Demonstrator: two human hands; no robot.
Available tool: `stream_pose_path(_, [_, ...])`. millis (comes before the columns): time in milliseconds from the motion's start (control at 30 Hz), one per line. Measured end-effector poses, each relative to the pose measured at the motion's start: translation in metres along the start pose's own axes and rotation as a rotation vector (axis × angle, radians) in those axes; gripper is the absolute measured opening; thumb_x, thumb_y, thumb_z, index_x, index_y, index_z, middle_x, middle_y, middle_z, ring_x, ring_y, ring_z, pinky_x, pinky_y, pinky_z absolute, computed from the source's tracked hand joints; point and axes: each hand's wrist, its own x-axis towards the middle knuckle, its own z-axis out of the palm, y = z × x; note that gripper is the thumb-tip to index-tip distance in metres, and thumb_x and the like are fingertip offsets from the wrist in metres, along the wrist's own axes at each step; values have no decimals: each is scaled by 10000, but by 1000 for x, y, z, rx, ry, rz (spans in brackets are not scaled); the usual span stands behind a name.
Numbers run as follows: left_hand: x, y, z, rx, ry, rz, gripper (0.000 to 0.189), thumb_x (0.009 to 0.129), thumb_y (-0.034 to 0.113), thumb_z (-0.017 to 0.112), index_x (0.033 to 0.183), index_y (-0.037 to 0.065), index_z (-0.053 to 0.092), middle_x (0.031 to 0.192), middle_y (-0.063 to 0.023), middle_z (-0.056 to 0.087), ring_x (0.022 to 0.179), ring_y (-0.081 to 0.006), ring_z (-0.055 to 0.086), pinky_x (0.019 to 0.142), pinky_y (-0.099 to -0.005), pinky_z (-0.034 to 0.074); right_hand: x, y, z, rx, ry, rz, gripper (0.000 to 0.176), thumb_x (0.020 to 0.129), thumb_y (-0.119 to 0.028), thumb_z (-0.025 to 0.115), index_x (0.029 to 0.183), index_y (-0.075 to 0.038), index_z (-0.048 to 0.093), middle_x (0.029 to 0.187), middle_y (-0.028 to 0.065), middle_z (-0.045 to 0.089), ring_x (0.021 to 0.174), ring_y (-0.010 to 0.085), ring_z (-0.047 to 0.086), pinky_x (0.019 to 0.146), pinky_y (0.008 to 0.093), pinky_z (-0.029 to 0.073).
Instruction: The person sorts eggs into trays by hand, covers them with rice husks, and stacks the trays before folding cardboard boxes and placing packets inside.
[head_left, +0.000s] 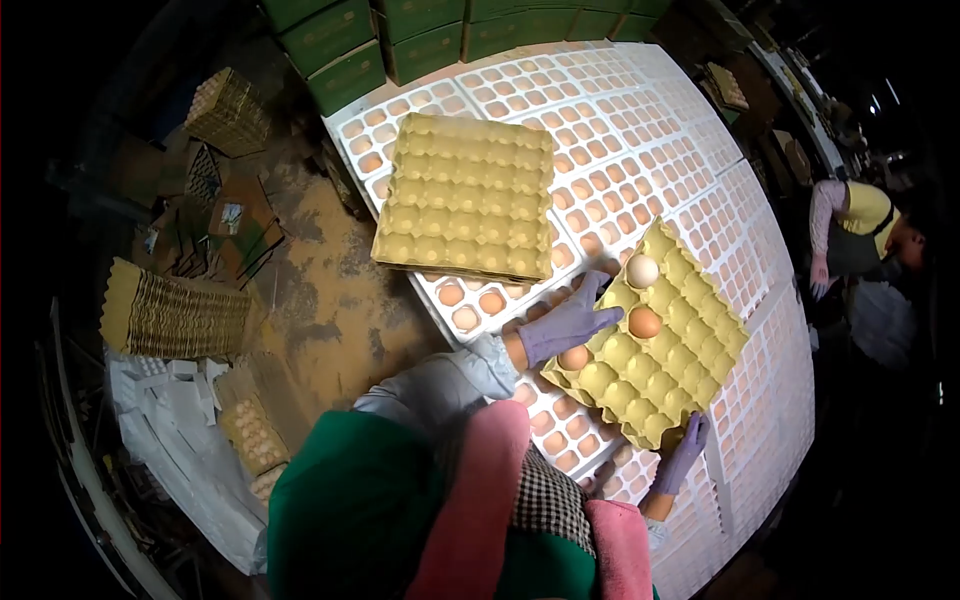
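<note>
A yellow pulp egg tray (672, 345) is held tilted above the white egg trays, between my two purple-gloved hands. My left hand (568, 326) grips its left edge, the thumb lying over the tray and the fingers partly hidden. At the near right corner, my right hand (684, 455) is closed around the rim. The held tray carries a pale egg (642, 271), a brown egg (645, 322) and another brown egg (573, 357) near my left hand; most of its other cups are bare. Left of it, a stack of yellow pulp trays (470, 195) rests on the eggs.
White trays full of lit eggs (690, 165) cover the broad table. Green crates (425, 45) line its far edge. On the floor at left stand stacked pulp trays (180, 312) and eggs in a carton (252, 435). Another person (860, 225) bends over at right.
</note>
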Motion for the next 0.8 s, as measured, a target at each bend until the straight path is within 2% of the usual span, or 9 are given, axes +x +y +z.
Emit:
stream_pose_path(133, [-86, 33, -79, -366, 196, 167, 502, 906, 201, 550, 1299, 0, 310, 1232, -127, 449, 1158, -167, 401, 965, -285, 349, 2, -63, 32, 782, -557, 213, 508, 937, -414, 457, 1256, -18, 451, 1254, 127, 503, 1140, 253, 496, 955, 368, 418])
stream_pose_path(200, [-165, 72, -112, -199, 411, 390, 477, 924, 198, 512, 1311, 13, 305, 1252, -121, 429, 1175, -169, 394, 986, -304, 339, 18, -8, 71, -459, -649, -658, 517, 931, -389, 488, 1279, -13, 421, 1294, 128, 473, 1135, 260, 496, 942, 378, 431])
stream_pose_path(267, [-206, 58, -137, -217, 701, 222, 450, 944, 218, 460, 1322, 29, 308, 1255, -135, 421, 1175, -194, 398, 993, -318, 333, -6, 5, 160, 703, -1029, 596, 519, 895, -226, 587, 1321, -23, 373, 1257, 125, 512, 1081, 231, 522, 889, 345, 455])
stream_pose_path(333, [-265, 22, -160, 137, 998, 141, 360, 947, 153, 435, 1281, 20, 435, 1318, -137, 407, 1221, -240, 405, 1009, -312, 326, -19, 37, 251, 565, -1185, 602, 626, 842, -87, 641, 1373, -52, 311, 1161, 109, 553, 963, 193, 542, 823, 299, 465])
stream_pose_path(467, [-366, -23, -172, 217, 1398, 20, 437, 939, 272, 456, 1290, 23, 381, 1209, -122, 456, 1173, -217, 415, 989, -330, 328, -51, 1, 338, -119, -913, -473, 726, 830, -135, 662, 1394, 24, 236, 1100, 99, 548, 876, 172, 533, 786, 279, 466])
stream_pose_path(600, [-423, -43, -169, -72, 1663, 114, 412, 944, 279, 445, 1284, 56, 379, 1083, -91, 496, 995, -181, 511, 838, -299, 439, -7, 45, 375, 122, -959, -351, 517, 844, -231, 579, 1275, 15, 435, 1208, 181, 542, 1052, 291, 542, 860, 368, 493])
stream_pose_path(667, [-444, -44, -176, -653, 1653, 131, 377, 947, 286, 443, 1266, 96, 379, 903, -20, 498, 714, -103, 507, 582, -220, 443, 4, 16, 368, 645, -1046, 595, 465, 776, -139, 654, 1186, 17, 500, 1148, 107, 608, 1032, 233, 589, 926, 324, 448])
stream_pose_path(733, [-480, -109, -199, -520, 1824, -18, 347, 949, 280, 453, 1248, 121, 377, 771, 36, 450, 551, -50, 405, 431, -170, 334, 6, 12, 361, 616, -992, 506, 374, 847, -183, 576, 1135, 49, 527, 1118, 128, 614, 1031, 241, 588, 917, 343, 456])
stream_pose_path(800, [-534, -175, -217, -804, 1799, 426, 289, 951, 263, 461, 1201, 125, 415, 758, 38, 453, 573, -57, 420, 469, -189, 362, -17, -2, 345, -255, -887, -601, 359, 902, -200, 501, 1164, 45, 528, 1122, 139, 605, 1025, 253, 590, 920, 373, 455])
